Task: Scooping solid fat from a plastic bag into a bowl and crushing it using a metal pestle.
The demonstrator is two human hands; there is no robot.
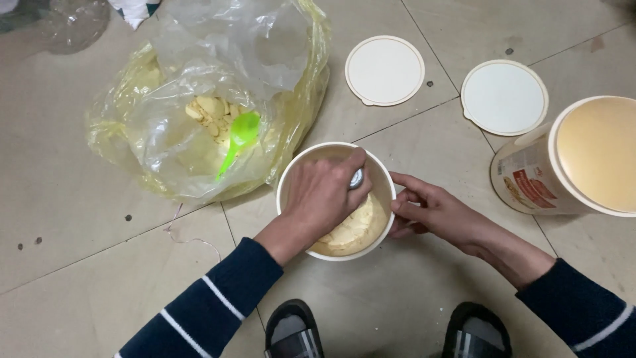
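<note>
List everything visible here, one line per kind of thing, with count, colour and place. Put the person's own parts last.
Round white tub: one, centre floor, partly filled with pale yellow powder.
Yellow plastic bag: one, upper left, open, holding pale yellow powder and chips.
Green plastic scoop: one, lying in the bag.
Round white lids: two, upper centre and upper right, flat on the floor.
Labelled tub with cream lid: one, right edge, tipped on its side.
Clear plastic bottle: one, top left corner, crumpled.
Thin string: one, on the tiles left of the tub.
Dark slippers: two, bottom edge.
Left hand: inside the tub, gripping a small metal-tipped thing.
Right hand: holding the tub's right rim.
</note>
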